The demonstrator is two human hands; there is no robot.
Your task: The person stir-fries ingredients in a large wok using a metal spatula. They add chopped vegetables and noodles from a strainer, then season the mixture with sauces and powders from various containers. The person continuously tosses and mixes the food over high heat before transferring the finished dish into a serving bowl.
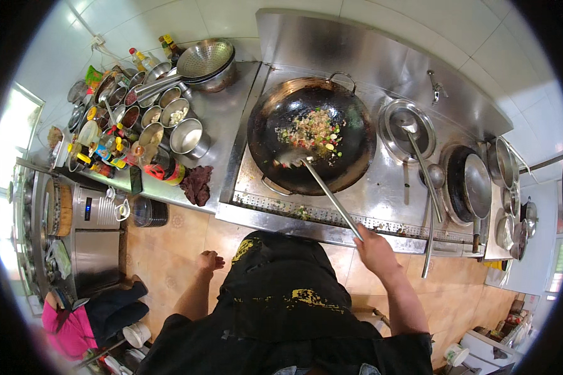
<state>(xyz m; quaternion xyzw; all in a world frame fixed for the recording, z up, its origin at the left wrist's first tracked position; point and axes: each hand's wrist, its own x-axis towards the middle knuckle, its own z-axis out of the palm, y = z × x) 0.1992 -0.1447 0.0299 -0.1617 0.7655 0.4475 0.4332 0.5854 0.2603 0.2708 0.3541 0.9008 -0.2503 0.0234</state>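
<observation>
My right hand point(376, 251) grips the end of a long metal handle, whose blurred spatula or ladle head point(293, 158) lies low in a large black wok point(352, 161). Chopped food point(312, 129) with red, green and pale pieces lies in the middle of the wok, and a little more is by the tool's head. The wok sits on the steel stove, with one loop handle at the back and one at the front. My left hand point(211, 260) hangs beside my body over the tiled floor, away from the counter, its fingers partly curled and nothing visible in it.
Left of the wok are a dark red cloth point(197, 185), metal seasoning pots point(186, 136), sauce bottles point(162, 165) and stacked strainers point(206, 58). Right of it, a ladle point(417, 150) rests in a steel bowl point(387, 129), near several pans point(477, 186). A person in pink point(68, 328) is at the lower left.
</observation>
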